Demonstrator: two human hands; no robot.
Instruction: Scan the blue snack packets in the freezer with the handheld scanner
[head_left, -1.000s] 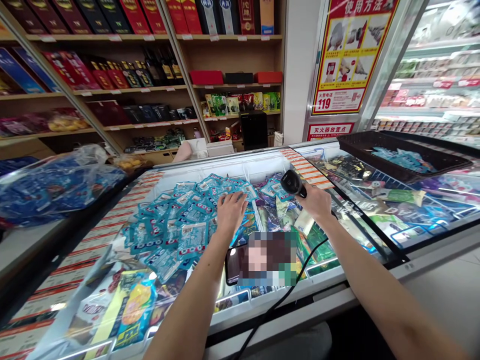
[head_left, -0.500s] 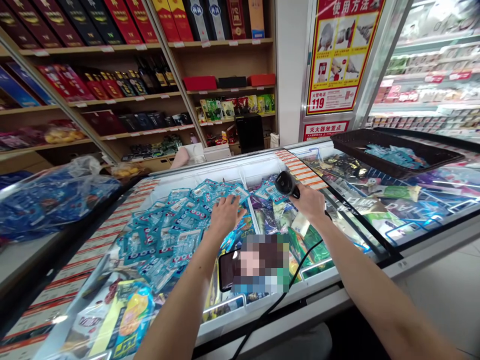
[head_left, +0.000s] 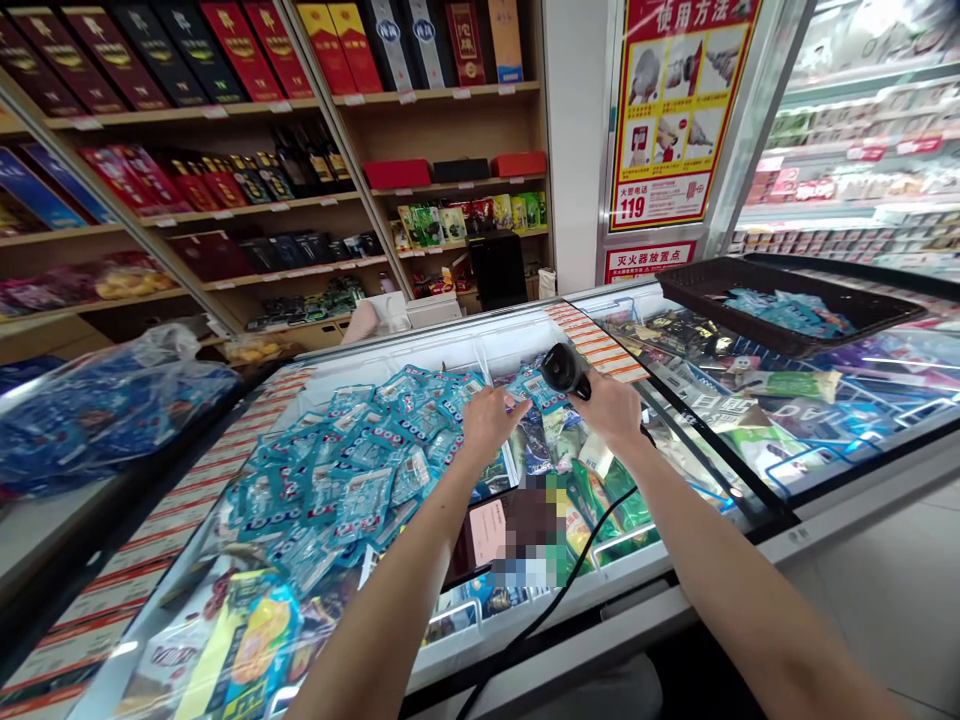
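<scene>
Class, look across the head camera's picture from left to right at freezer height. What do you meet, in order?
Clear bag of blue packets → loose blue packets → left hand → black scanner → right hand → black tray.

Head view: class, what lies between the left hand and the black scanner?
Blue packets in the freezer fill the short gap between the left hand and the scanner held by the right hand, as the head view shows.
</scene>
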